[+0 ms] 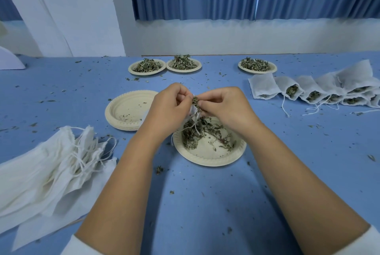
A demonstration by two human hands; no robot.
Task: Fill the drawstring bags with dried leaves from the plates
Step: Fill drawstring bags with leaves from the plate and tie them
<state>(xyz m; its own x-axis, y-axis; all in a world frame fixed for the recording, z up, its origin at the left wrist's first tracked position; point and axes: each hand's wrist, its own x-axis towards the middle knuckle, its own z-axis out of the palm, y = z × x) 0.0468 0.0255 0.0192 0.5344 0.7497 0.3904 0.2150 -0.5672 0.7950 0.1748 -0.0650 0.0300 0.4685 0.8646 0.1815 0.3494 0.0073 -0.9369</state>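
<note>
Across the wide blue tabletop (287,172): near left, a heap of empty white mesh drawstring bags (51,162); far right, a row of filled white bags (308,90). Near centre, a beige round paper plate (213,162) strewn with dried green leaves (195,131). Just above it, left hand (164,108) curled round a small white mesh bag (192,110); right hand (224,106) pinching a tuft of leaves (195,101) at its mouth. Probably featherlight, limp, crumbly: best held gently by the rim.
</note>
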